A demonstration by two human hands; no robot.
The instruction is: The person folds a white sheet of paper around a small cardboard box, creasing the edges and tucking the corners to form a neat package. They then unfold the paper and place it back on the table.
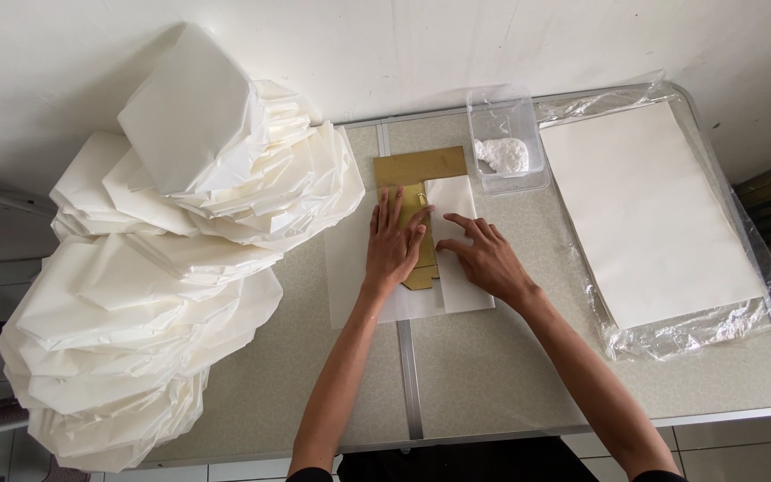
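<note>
A person's two bare hands press down on a sheet of thin white paper (457, 295) and a flat gold card template (417, 192) at the middle of a speckled folding bench (493, 375), toward its far edge. The gold piece is stiff and shiny, wide at its far end and narrowing to a strip that runs beneath the hands; the white sheet is folded over its right side, covering part of it. The left hand (394, 245) lies flat, fingers spread and extended, palm resting on the gold strip and the paper, holding nothing in its grip. The right hand (484, 254) is also open, fingertips pressing the folded white paper just beside the strip, closed around nothing.

Near the far edge, just beyond the paper, stands a clear plastic tub (506, 116) with a lump of white paste (503, 155) inside. At the right end of the bench lies a stack of white sheets (653, 214) in an opened clear plastic wrap (698, 335). A tall heap of folded white paper bags (153, 268) covers the left end and spills past the left edge.
</note>
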